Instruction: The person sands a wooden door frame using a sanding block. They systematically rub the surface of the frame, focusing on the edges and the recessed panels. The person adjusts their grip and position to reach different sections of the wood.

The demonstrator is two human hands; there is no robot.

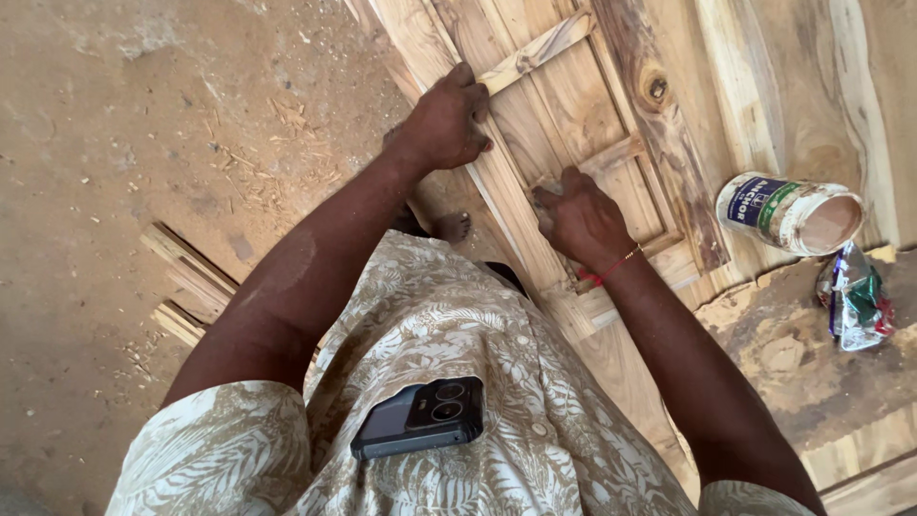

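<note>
A panelled wooden door (669, 86) lies flat before me, pale with darker grain and a knot. My left hand (447, 119) grips the door's left edge beside a thin cross slat (535, 50). My right hand (578, 215) is closed and pressed onto a recessed panel, fingers curled around something small that I cannot make out. A red thread bracelet circles that wrist.
An open can (793, 212) lies on its side on the door at right, beside a crumpled foil wrapper (853, 301). Wood offcuts (186, 277) rest on the sandy ground at left. A dark phone (420, 418) sits in my shirt pocket. A bare foot (451, 226) shows below.
</note>
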